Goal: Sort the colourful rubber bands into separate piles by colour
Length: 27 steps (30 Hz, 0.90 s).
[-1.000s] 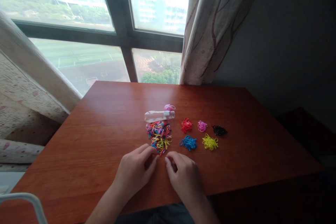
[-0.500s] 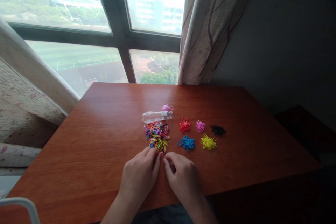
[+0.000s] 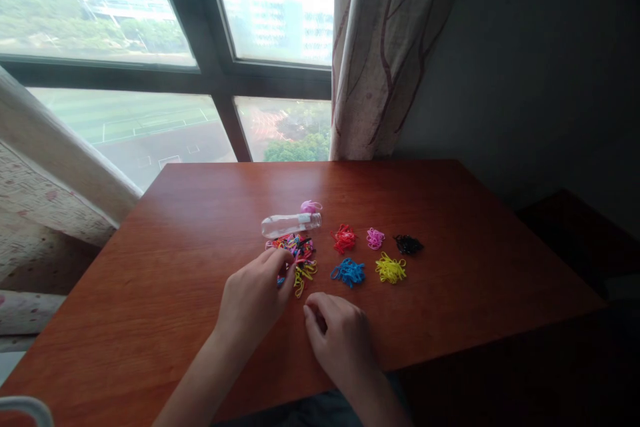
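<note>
My left hand (image 3: 255, 290) reaches over the mixed heap of coloured rubber bands (image 3: 300, 247), thumb and fingertips drawn together at its near side. What the fingers hold, if anything, is hidden. Closer to me, my right hand (image 3: 340, 330) rests above the table with its fingers curled and pinched together, and its tips show nothing I can name. Right of the heap lie sorted piles: red rubber bands (image 3: 344, 239), blue rubber bands (image 3: 349, 271), pink rubber bands (image 3: 375, 238), yellow rubber bands (image 3: 391, 268) and black rubber bands (image 3: 409, 244).
Behind the heap a clear plastic bottle (image 3: 285, 224) lies on its side, and a pink looped item (image 3: 311, 206) sits just beyond it. The wooden table (image 3: 450, 307) backs onto a window with curtains (image 3: 375, 80). A white curved rail (image 3: 27, 403) shows at lower left.
My left hand has moved forward and left, away from my right hand and onto the mixed heap. My right hand stays nearly in place. The whole view has shifted slightly.
</note>
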Each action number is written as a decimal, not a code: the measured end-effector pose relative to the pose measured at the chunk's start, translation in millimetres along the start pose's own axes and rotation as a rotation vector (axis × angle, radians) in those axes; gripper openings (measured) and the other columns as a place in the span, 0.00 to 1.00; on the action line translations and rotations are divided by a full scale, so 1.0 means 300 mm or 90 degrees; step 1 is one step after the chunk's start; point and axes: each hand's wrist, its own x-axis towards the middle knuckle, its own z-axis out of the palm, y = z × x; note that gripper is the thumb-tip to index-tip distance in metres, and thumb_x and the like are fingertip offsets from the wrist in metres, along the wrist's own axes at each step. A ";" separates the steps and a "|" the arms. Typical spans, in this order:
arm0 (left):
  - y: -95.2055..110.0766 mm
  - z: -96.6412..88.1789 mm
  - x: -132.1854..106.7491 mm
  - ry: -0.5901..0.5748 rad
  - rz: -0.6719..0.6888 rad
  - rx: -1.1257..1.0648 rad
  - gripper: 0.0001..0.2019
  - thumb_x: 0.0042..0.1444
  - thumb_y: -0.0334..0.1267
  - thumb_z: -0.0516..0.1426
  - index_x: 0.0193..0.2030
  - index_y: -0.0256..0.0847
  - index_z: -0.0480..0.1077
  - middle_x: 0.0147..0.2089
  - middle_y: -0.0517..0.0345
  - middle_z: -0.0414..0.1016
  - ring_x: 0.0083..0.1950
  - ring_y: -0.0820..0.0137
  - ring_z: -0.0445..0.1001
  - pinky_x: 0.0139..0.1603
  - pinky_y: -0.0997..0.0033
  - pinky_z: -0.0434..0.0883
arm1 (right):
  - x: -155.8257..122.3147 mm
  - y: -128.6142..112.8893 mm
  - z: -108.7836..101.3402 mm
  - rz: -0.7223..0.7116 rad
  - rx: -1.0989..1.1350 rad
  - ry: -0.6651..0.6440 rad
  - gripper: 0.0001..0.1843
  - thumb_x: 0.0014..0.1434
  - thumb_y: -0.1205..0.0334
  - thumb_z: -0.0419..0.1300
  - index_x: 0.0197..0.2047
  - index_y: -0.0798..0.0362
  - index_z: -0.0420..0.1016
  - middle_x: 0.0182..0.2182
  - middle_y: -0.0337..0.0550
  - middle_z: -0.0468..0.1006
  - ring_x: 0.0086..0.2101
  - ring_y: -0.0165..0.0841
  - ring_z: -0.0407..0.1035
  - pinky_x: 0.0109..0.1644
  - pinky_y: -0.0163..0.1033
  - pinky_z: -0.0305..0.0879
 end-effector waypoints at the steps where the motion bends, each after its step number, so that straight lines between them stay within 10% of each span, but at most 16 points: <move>1: 0.001 -0.003 0.012 -0.006 0.003 0.013 0.08 0.63 0.42 0.52 0.38 0.44 0.70 0.37 0.59 0.79 0.31 0.68 0.75 0.28 0.72 0.58 | 0.000 -0.001 -0.001 0.000 0.001 -0.001 0.08 0.63 0.68 0.53 0.32 0.50 0.69 0.26 0.36 0.76 0.29 0.30 0.70 0.33 0.34 0.51; 15: 0.002 -0.046 0.036 -0.098 0.002 0.016 0.08 0.62 0.41 0.52 0.38 0.43 0.70 0.39 0.57 0.78 0.34 0.68 0.75 0.31 0.72 0.61 | 0.004 -0.005 -0.011 0.011 0.015 -0.022 0.08 0.63 0.68 0.53 0.32 0.50 0.69 0.27 0.36 0.76 0.30 0.30 0.70 0.34 0.34 0.50; 27: 0.180 0.055 0.281 -0.136 0.189 -0.008 0.06 0.58 0.35 0.54 0.36 0.43 0.73 0.38 0.55 0.79 0.35 0.66 0.76 0.28 0.72 0.60 | -0.001 0.004 0.005 0.013 0.013 -0.026 0.07 0.62 0.68 0.54 0.33 0.49 0.70 0.28 0.36 0.76 0.31 0.30 0.70 0.35 0.34 0.51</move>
